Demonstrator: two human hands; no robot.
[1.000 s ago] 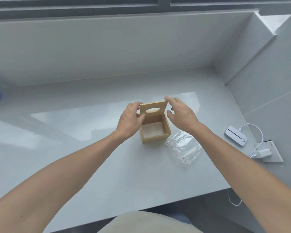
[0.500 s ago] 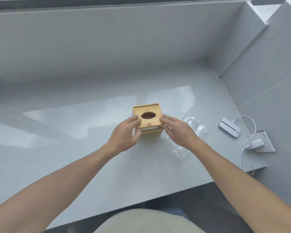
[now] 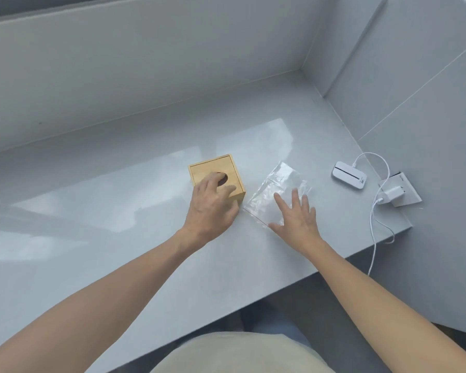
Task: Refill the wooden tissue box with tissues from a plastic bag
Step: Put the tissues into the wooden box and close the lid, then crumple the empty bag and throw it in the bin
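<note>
The wooden tissue box [image 3: 213, 168] stands on the grey counter [image 3: 119, 238] with its lid closed and an oval hole on top. My left hand [image 3: 211, 208] rests on the box's near side, with fingers over the lid by the hole and the thumb against its front. To the right of the box a clear plastic bag [image 3: 277, 189] with a red seal line lies flat and looks empty. My right hand [image 3: 296, 219] is spread flat, fingers apart, over the bag's near end. No tissues are in sight.
A white flat device [image 3: 349, 175] lies at the right, wired by a white cable [image 3: 373, 224] to a charger [image 3: 392, 196] in a wall socket plate. Grey walls rise behind and to the right. The counter's front edge [image 3: 280, 285] runs diagonally near me.
The lid went from raised to closed on the box. My right hand left the box and moved right onto the bag. My left hand stays on the box. The view shifted.
</note>
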